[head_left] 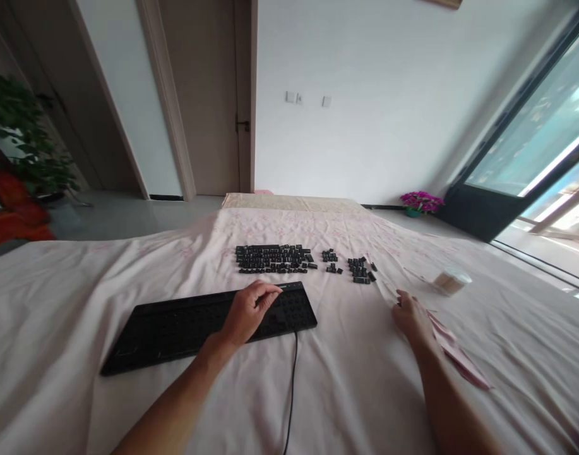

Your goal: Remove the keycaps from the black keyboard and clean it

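A black keyboard base (175, 328) with its keycaps removed lies on a pale pink sheet in front of me, its cable (292, 392) trailing toward me. My left hand (249, 311) rests on the keyboard's right part, fingers curled over the far edge. Beyond it the black keycaps (274, 259) are laid out in rows, with two smaller groups (360, 270) to their right. My right hand (412, 316) lies on the sheet to the right, fingers touching a pink cloth (454, 354); whether it grips the cloth is unclear.
A small round container (451, 280) sits on the sheet at the right. Purple flowers in a pot (420, 203) stand on the floor by a glass door (530, 145). A green plant (19, 139) and red seat are at far left.
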{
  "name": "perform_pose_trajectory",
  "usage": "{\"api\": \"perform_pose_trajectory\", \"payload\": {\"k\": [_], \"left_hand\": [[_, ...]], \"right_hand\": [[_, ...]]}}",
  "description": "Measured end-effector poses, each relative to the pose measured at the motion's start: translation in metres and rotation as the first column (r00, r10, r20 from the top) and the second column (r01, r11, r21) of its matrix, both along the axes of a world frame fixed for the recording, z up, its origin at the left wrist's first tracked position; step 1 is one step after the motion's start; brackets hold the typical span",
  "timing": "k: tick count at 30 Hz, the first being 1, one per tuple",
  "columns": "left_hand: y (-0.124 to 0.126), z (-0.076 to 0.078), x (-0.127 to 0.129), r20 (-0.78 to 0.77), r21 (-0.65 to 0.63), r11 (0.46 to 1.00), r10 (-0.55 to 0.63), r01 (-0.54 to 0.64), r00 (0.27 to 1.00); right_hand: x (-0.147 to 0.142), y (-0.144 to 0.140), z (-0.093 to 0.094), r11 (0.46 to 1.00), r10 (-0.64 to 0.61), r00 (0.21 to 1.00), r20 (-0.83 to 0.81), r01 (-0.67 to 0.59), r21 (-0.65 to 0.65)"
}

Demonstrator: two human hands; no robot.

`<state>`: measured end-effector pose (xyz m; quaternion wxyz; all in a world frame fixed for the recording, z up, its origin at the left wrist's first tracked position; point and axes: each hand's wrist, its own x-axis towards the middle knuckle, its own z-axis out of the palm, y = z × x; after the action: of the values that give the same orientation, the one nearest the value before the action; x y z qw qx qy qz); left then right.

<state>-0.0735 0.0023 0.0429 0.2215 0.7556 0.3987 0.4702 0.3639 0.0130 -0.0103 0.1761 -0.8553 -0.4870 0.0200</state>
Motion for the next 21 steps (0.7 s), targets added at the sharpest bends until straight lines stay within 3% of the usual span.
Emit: {"api": "perform_pose_trajectory", "payload": {"k": [3,5,8,11,12,15,19,21], "left_hand": [[0.002,0.002,-0.055,-0.072,0.020,0.982,0.190,-0.189,0.979],[0.002,-0.003,-0.099,-0.176,0.032,0.932,0.362,-0.362,0.916],[-0.003,-0.013,-0.163,-0.351,0.065,0.783,0.598,-0.618,0.720],[-0.010,-0.027,-0.214,-0.474,0.078,0.653,0.689,-0.754,0.548],[-0.012,-0.032,-0.227,-0.495,0.026,0.622,0.688,-0.783,0.530],[-0.013,-0.050,-0.249,-0.458,-0.229,0.634,0.600,-0.739,0.656],[-0.015,-0.065,-0.248,-0.314,-0.376,0.615,0.619,-0.693,0.720],[-0.017,-0.066,-0.239,-0.180,-0.450,0.612,0.651,-0.651,0.737]], "right_hand": [[-0.007,-0.010,0.004,0.999,0.017,0.985,0.171,-0.008,-0.050],[-0.015,-0.016,0.008,0.998,0.027,0.962,0.270,-0.010,-0.063],[-0.037,-0.021,0.015,0.996,0.084,0.933,0.349,-0.075,-0.041],[-0.072,-0.021,0.016,0.968,0.246,0.935,0.257,-0.249,-0.022],[-0.087,-0.020,0.015,0.944,0.326,0.925,0.194,-0.328,-0.023],[-0.133,-0.020,0.011,0.858,0.512,0.857,0.058,-0.513,0.000],[-0.183,-0.025,0.012,0.750,0.657,0.752,0.059,-0.659,0.049],[-0.195,-0.028,0.014,0.755,0.650,0.756,0.076,-0.654,0.048]]}}
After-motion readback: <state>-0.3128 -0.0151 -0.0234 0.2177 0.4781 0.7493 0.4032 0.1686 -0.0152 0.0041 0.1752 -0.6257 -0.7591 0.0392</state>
